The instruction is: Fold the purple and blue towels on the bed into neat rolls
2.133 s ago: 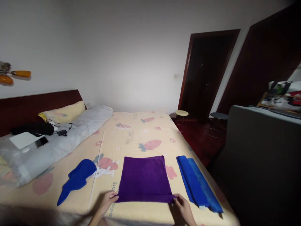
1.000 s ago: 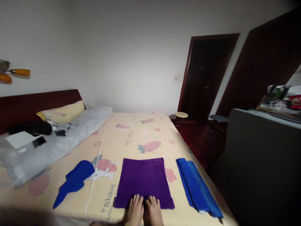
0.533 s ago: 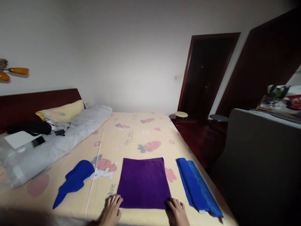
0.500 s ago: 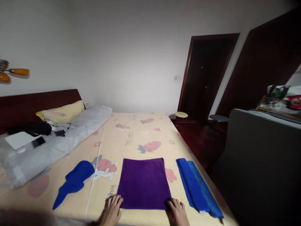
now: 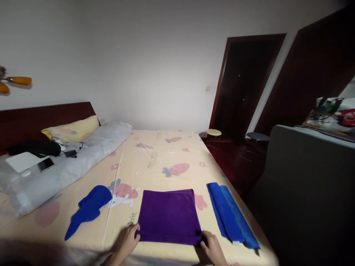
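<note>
Head view: both hands (image 5: 128, 240) (image 5: 213, 246) pinch the near corners of a purple cloth (image 5: 169, 217); blue cloths (image 5: 89, 208) (image 5: 226, 214) lie either side

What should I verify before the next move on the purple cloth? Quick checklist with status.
1. Left hand on the near left corner of the purple cloth: ok, fingers closed on it.
2. Right hand on the near right corner: ok, pinching it.
3. Purple cloth supported: ok, lies on the bed.
4. Blue bundle on the right clear of purple cloth: ok, apart.
5. Blue cloth on the left spread out square: not ok, bunched and irregular.
6. Underlayers of purple cloth aligned: cannot tell, hidden.
</note>
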Demonstrator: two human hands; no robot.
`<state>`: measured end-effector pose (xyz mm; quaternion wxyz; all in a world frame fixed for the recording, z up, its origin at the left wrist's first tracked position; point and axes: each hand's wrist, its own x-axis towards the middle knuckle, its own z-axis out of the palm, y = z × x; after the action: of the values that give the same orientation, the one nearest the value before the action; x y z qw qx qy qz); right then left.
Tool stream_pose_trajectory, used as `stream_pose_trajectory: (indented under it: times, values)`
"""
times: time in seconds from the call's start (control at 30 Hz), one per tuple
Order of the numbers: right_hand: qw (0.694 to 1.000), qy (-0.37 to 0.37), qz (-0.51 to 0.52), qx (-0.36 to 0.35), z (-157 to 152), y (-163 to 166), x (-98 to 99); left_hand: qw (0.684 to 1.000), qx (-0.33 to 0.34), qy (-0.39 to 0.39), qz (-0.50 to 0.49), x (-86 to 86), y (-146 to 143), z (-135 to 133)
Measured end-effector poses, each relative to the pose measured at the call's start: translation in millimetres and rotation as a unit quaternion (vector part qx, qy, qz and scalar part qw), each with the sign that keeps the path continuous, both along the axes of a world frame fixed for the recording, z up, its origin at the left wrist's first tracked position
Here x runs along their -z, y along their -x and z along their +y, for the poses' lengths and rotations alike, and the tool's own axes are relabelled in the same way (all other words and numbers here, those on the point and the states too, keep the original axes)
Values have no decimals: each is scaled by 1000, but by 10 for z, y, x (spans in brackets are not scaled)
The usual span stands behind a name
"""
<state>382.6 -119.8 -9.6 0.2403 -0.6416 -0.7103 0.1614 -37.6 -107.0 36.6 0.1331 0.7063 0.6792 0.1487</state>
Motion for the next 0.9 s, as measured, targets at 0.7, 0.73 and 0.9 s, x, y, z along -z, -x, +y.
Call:
stream_pose_trajectory:
  times: [0.7, 0.73, 0.9]
  values:
    - [996, -70, -56, -14, -44, 566, 216, 993, 14, 9, 115, 487, -589, -96]
    - [996, -65, -53, -9, -67, 372, 245, 993, 29, -1, 117, 437, -409, -121]
    - [996, -55, -77, -6, -140, -49, 324, 986, 90, -22, 135, 342, 12, -172]
